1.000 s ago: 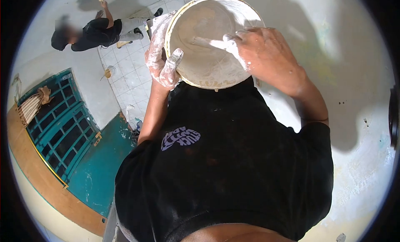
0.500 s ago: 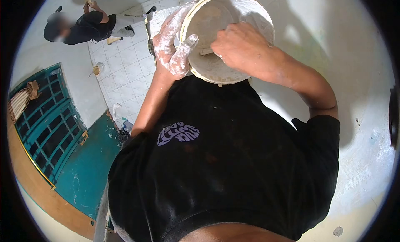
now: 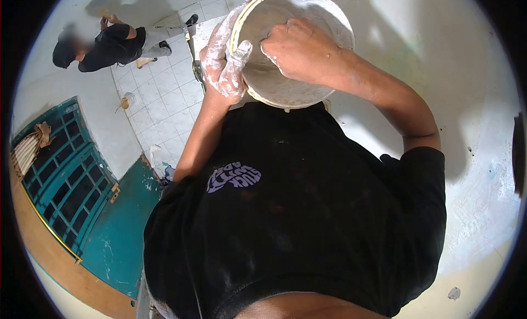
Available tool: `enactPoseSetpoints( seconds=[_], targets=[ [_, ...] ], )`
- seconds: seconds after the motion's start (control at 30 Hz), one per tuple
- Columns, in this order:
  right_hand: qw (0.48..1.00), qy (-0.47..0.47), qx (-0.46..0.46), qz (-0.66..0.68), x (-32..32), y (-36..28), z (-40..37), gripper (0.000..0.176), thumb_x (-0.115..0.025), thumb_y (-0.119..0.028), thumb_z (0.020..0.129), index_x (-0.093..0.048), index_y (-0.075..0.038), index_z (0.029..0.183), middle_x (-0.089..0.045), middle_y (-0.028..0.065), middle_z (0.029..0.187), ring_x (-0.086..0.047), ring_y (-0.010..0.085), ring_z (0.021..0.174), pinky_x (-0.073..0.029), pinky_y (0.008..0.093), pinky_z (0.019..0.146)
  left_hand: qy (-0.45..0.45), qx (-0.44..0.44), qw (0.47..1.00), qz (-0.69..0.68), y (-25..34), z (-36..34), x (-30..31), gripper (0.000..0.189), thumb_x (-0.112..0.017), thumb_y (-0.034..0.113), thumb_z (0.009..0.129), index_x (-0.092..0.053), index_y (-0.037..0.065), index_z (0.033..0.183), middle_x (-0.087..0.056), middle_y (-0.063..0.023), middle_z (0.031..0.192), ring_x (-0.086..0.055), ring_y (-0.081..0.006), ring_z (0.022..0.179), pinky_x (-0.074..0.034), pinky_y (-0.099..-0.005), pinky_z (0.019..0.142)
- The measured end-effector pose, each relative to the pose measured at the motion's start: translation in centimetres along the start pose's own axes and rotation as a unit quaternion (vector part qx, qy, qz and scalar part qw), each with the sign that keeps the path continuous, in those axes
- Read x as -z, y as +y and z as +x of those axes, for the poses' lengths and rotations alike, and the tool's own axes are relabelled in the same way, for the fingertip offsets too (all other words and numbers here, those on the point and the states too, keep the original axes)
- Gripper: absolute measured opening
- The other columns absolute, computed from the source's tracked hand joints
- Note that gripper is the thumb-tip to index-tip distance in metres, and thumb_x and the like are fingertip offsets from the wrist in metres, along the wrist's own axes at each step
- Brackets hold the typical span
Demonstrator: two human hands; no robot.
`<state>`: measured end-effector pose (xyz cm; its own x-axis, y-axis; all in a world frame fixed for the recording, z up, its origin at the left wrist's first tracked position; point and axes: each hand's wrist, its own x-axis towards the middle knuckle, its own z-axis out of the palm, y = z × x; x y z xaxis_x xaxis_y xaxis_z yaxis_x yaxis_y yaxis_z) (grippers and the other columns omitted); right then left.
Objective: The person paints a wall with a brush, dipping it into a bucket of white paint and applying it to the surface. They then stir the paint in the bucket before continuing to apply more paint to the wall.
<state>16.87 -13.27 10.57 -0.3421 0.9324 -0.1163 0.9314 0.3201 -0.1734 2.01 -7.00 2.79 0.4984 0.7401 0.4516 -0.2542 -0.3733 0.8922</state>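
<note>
A round bucket (image 3: 293,102), smeared inside with pale paste, is tilted so its mouth faces me at the top of the view. White-coated and wrapped round its left side, my left hand (image 3: 226,64) has its thumb over the rim. My right hand (image 3: 302,51) is inside the mouth with its fingers curled in a fist. Whatever it holds is hidden beneath the hand. Pale paste marks its knuckles.
Another person (image 3: 107,44) in dark clothes is at the upper left, near the wall. A small container (image 3: 126,102) stands on the tiled floor (image 3: 159,94). At left is a green door (image 3: 118,231) with a barred window; a pale wall (image 3: 472,209) rises at right.
My right hand has moved left and up inside the bucket, and the light-coloured piece seen under it before is now hidden. The other person's arms and legs have shifted.
</note>
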Motion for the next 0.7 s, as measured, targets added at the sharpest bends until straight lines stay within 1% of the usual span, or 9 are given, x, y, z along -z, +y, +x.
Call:
enactPoseSetpoints(
  seconds=[0.07, 0.17, 0.23, 0.27, 0.37, 0.47, 0.5, 0.6, 0.7],
  targets=[
    [1.0, 0.017, -0.003, 0.014, 0.1, 0.3, -0.3, 0.007, -0.057, -0.004, 0.072, -0.062, 0.001, 0.072, -0.062, 0.0177, 0.069, -0.062, 0.0326, 0.067, -0.049, 0.0419, 0.064, 0.007, 0.002, 1.0, 0.014, 0.0, 0.3, 0.0, 0.043, -0.054, 0.014, 0.083, -0.05, -0.008, 0.119, -0.057, -0.0243, 0.114, -0.057, -0.031, 0.104, -0.041, -0.0386, 0.092],
    [0.997, 0.052, -0.054, 0.013, -0.4, 0.9, -0.8, 0.008, -0.058, -0.004, 0.068, -0.065, -0.001, 0.07, -0.063, 0.0173, 0.068, -0.064, 0.0311, 0.063, -0.052, 0.0403, 0.059, 0.018, 0.013, 0.999, 0.036, -0.2, 0.3, 0.1, 0.042, -0.053, 0.013, 0.083, -0.05, -0.009, 0.119, -0.058, -0.0236, 0.113, -0.058, -0.03, 0.102, -0.043, -0.0372, 0.09],
    [0.994, 0.054, -0.087, 0.032, -0.1, 1.4, -1.3, 0.007, -0.057, -0.006, 0.074, -0.062, -0.001, 0.074, -0.062, 0.0177, 0.07, -0.062, 0.0324, 0.068, -0.049, 0.0426, 0.061, 0.016, 0.001, 0.996, 0.084, -0.6, 0.5, 0.7, 0.042, -0.053, 0.012, 0.083, -0.05, -0.009, 0.119, -0.058, -0.0231, 0.113, -0.059, -0.0294, 0.101, -0.043, -0.0363, 0.089],
    [0.992, 0.055, -0.104, 0.041, 0.0, 1.5, -1.4, 0.007, -0.056, -0.006, 0.076, -0.061, -0.001, 0.077, -0.062, 0.0179, 0.072, -0.061, 0.0331, 0.07, -0.048, 0.0438, 0.062, 0.023, 0.009, 0.997, 0.075, -0.6, 0.6, 0.8, 0.041, -0.053, 0.012, 0.083, -0.05, -0.009, 0.119, -0.058, -0.0229, 0.113, -0.059, -0.0294, 0.101, -0.044, -0.0363, 0.089],
    [0.988, 0.099, -0.104, 0.06, -1.3, 2.1, -1.3, 0.008, -0.057, -0.002, 0.07, -0.065, 0.0, 0.073, -0.062, 0.0189, 0.066, -0.064, 0.0335, 0.064, -0.051, 0.0408, 0.059, 0.045, 0.029, 0.997, 0.063, -1.2, 0.4, 1.1, 0.041, -0.051, 0.011, 0.082, -0.05, -0.009, 0.118, -0.059, -0.0227, 0.11, -0.06, -0.0295, 0.099, -0.044, -0.0364, 0.089],
    [0.99, 0.065, -0.109, 0.059, -2.1, 0.9, -1.1, 0.009, -0.056, -0.003, 0.07, -0.065, 0.0, 0.073, -0.063, 0.0188, 0.069, -0.064, 0.0337, 0.065, -0.052, 0.0408, 0.061, 0.059, 0.096, 0.994, 0.013, -1.3, -0.1, 1.4, 0.05, -0.053, 0.012, 0.081, -0.044, -0.01, 0.126, -0.051, -0.0204, 0.124, -0.049, -0.0254, 0.114, -0.034, -0.0359, 0.1],
    [0.989, -0.05, -0.119, 0.074, -1.3, 0.8, -1.2, 0.01, -0.055, -0.002, 0.074, -0.062, 0.001, 0.08, -0.061, 0.0196, 0.072, -0.062, 0.0349, 0.069, -0.05, 0.0437, 0.065, 0.076, 0.086, 0.993, 0.034, -1.1, 0.1, 1.0, 0.042, -0.053, 0.013, 0.083, -0.05, -0.009, 0.119, -0.06, -0.021, 0.112, -0.058, -0.0263, 0.102, -0.043, -0.0353, 0.09],
    [0.987, -0.081, -0.09, 0.106, 0.0, 0.7, -0.4, 0.011, -0.054, -0.001, 0.072, -0.062, 0.002, 0.08, -0.062, 0.0207, 0.073, -0.063, 0.0346, 0.071, -0.05, 0.043, 0.065, 0.073, 0.082, 0.993, 0.029, -1.3, 0.0, 1.5, 0.044, -0.052, 0.013, 0.083, -0.049, -0.009, 0.121, -0.06, -0.0199, 0.112, -0.057, -0.0242, 0.103, -0.041, -0.0345, 0.092],
    [0.99, -0.082, -0.066, 0.093, -0.4, 1.1, 0.1, 0.012, -0.053, 0.0, 0.071, -0.062, 0.003, 0.079, -0.062, 0.0211, 0.076, -0.063, 0.0342, 0.075, -0.05, 0.0425, 0.067, 0.079, 0.111, 0.991, 0.006, -1.1, -0.2, 1.6, 0.046, -0.052, 0.014, 0.083, -0.048, -0.008, 0.123, -0.06, -0.0193, 0.112, -0.056, -0.0232, 0.104, -0.04, -0.0337, 0.093]
  ],
)
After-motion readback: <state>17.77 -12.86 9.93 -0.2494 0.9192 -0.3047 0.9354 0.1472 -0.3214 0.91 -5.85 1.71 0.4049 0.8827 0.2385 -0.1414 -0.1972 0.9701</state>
